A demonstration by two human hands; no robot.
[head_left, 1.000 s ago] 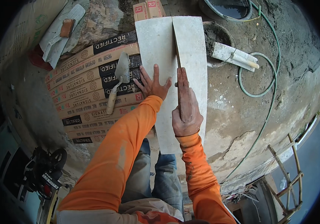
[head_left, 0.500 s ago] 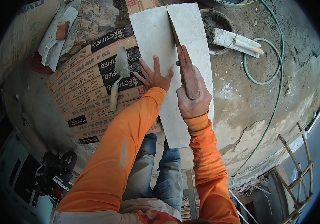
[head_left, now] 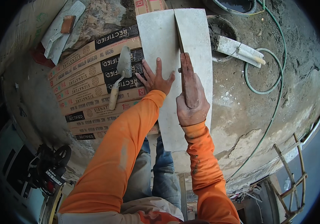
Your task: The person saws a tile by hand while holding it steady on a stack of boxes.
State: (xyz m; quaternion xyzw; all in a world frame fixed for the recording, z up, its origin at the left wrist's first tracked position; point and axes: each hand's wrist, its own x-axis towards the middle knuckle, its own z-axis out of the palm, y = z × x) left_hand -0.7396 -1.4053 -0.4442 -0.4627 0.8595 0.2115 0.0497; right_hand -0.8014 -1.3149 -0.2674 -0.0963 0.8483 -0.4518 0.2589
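A long pale grey board [head_left: 169, 128] lies lengthwise in front of me, with a slit running from its far edge toward me. My right hand [head_left: 193, 112] is wrapped round the wooden handle of a handsaw [head_left: 188, 80]. The narrow blade, seen edge-on, sits in the slit, and the strip right of it stands slightly apart at the far end. My left hand [head_left: 156, 80] presses flat on the board's left side, fingers spread, just left of the saw. A pointed trowel [head_left: 124, 65] with a wooden handle rests on stacked cartons [head_left: 89, 80] beside that hand.
Farther left are a plastering float [head_left: 57, 37] with a brick piece [head_left: 67, 24] and a large sack [head_left: 29, 33]. At right stand a mortar bucket [head_left: 223, 28], a pale float [head_left: 238, 51] across it, and a coiled green hose [head_left: 264, 91]. A wooden ladder [head_left: 290, 183] leans lower right.
The saw and my right hand have come slightly toward me along the slit. My left hand stays in place on the board. The whole view has shifted a little.
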